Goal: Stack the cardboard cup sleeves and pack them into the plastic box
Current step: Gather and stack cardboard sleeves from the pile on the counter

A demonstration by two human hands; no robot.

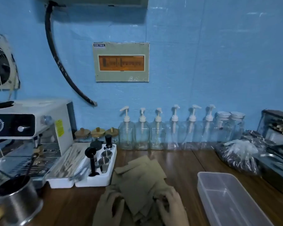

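- Left hand at 6 o'clock, fingers curled on the left edge of the cardboard sleeves.
- Right hand grips their right edge, fingers bent over it.
- The sleeves lie fanned out on the wooden counter, towards 12 o'clock from the hands.
- Plastic box sits empty at 3 o'clock, apart from the right hand.
- White foam tray borders the sleeves at 10 o'clock; bare counter lies between sleeves and box.

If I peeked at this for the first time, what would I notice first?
Probably the two hands, left and right, gripping a messy pile of cardboard cup sleeves at the bottom middle. Next, the empty plastic box to their right. Then the row of pump bottles lined up against the blue wall.
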